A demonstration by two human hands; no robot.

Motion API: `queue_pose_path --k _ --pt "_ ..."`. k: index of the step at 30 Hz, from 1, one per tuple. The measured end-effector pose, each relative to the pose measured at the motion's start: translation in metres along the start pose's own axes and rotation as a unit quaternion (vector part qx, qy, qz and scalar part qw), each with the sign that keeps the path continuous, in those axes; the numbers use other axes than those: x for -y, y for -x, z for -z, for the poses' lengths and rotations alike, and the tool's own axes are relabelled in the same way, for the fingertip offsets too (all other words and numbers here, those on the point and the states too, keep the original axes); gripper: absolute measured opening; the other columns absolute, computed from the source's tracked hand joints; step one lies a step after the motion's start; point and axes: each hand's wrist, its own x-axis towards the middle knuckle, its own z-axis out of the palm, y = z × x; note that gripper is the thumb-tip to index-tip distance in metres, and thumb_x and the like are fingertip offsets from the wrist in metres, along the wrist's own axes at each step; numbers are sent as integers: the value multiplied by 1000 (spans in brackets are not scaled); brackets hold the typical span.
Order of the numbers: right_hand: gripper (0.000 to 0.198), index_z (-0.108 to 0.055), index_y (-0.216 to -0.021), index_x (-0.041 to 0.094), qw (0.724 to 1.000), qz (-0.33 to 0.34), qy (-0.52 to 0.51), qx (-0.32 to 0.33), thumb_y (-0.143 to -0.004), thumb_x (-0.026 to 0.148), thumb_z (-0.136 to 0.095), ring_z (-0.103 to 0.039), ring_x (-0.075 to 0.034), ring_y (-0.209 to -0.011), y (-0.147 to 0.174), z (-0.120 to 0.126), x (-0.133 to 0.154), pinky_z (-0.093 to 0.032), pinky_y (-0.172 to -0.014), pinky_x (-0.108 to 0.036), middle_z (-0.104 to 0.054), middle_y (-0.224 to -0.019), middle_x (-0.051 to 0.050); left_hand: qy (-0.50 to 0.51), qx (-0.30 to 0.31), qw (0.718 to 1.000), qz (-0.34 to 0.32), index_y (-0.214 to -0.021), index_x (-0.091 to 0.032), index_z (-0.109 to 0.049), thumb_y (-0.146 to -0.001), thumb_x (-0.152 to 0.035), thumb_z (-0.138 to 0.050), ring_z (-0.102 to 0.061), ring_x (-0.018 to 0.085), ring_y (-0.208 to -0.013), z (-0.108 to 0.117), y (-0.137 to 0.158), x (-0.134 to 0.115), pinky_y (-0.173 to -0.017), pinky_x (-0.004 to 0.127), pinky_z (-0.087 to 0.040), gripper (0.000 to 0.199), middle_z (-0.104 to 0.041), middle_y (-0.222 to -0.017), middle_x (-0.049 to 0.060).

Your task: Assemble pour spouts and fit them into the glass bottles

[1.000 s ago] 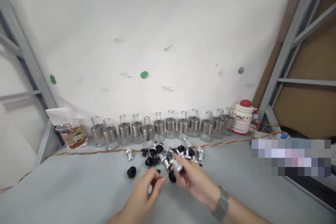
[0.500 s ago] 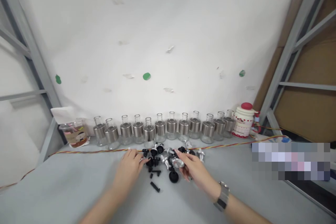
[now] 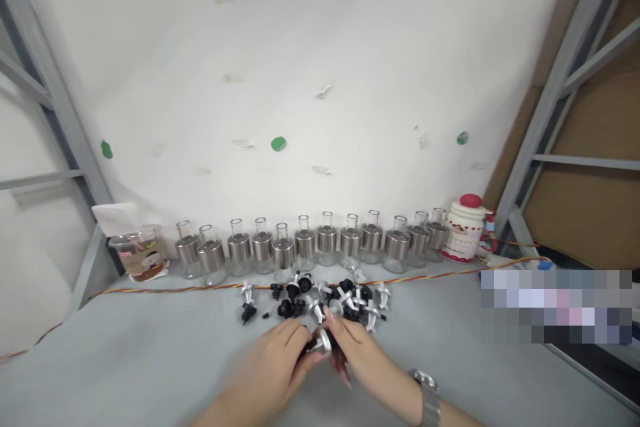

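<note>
My left hand [image 3: 280, 357] and my right hand [image 3: 355, 350] meet in front of a pile of small parts on the grey table. Between them is a silver-and-black bottle pourer [image 3: 324, 341]. The left fingers close around its black end, and the right fingers press on its silver side; its far side is hidden by the fingers. Behind the hands lie loose silver pourer spouts [image 3: 345, 297] and black stopper pieces [image 3: 285, 309]. A separate silver piece [image 3: 247, 291] and a black stopper [image 3: 248, 312] lie left of the pile.
Glass bottles [image 3: 283, 255] with metal sleeves stand in a row along the white wall. A twisted cable [image 3: 175, 289] runs in front of them. A plastic tub [image 3: 143, 257] stands far left, a red-lidded white jar [image 3: 464, 230] right. Metal frame posts flank the table.
Both hands have drawn together and nearer to me, now around one pourer. The loose black pieces at the pile's front are no longer visible; parts at its left, formerly behind my left hand, now show.
</note>
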Motion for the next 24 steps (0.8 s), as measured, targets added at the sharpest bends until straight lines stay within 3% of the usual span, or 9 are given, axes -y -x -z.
queue_pose_path --k 4,8,13,17,20,22,24 --pt "58 -46 -58 17 996 -81 -25 24 -65 74 -36 -40 -7 -28 -3 -1 2 -29 -27 -18 -44 -38 5 -41 -34 999 -7 -81 -20 -49 -86 -21 -38 -57 17 -63 -5 3 5 -54 26 -44 12 -59 -71 1" --pt "55 -45 -57 18 989 -131 -56 45 -65 71 -38 -38 -7 -25 -1 -1 11 -28 -25 -18 -43 -35 6 -90 -84 992 -35 -79 -19 -48 -86 -19 -35 -56 17 -58 -4 4 3 -50 26 -42 15 -58 -68 1" --pt "50 -43 -64 18 986 -116 -121 10 -61 68 -47 -37 -6 -26 1 -8 10 -25 -26 -17 -43 -37 8 -141 -144 977 -72 -70 -19 -48 -86 -18 -37 -53 16 -49 -3 2 0 -45 26 -38 20 -54 -56 0" --pt "49 -43 -62 18 995 -77 -69 -5 -69 66 -39 -35 -6 -28 4 -14 3 -24 -29 -18 -39 -38 8 -174 -214 958 -78 -66 -18 -48 -84 -14 -38 -51 16 -44 -11 2 5 -44 26 -36 21 -52 -51 0" --pt "44 -43 -65 19 998 -24 0 -57 -77 60 -33 -35 -7 -34 5 -10 0 -26 -34 -20 -38 -42 8 -114 -239 964 14 -67 -17 -49 -86 -18 -34 -49 14 -42 -11 3 16 -44 24 -35 25 -51 -49 -1" --pt "39 -42 -67 20 995 15 39 -94 -81 55 -32 -37 -8 -39 5 -4 1 -29 -39 -21 -39 -46 7 8 -210 969 133 -71 -18 -50 -88 -26 -30 -47 12 -41 -9 3 23 -45 23 -35 28 -46 -46 -4" --pt "36 -42 -68 20 990 41 66 -116 -84 51 -31 -37 -9 -43 5 1 4 -31 -43 -21 -41 -49 6 172 -161 942 240 -78 -19 -50 -89 -35 -26 -43 11 -40 -7 1 27 -44 21 -35 31 -40 -45 -7"
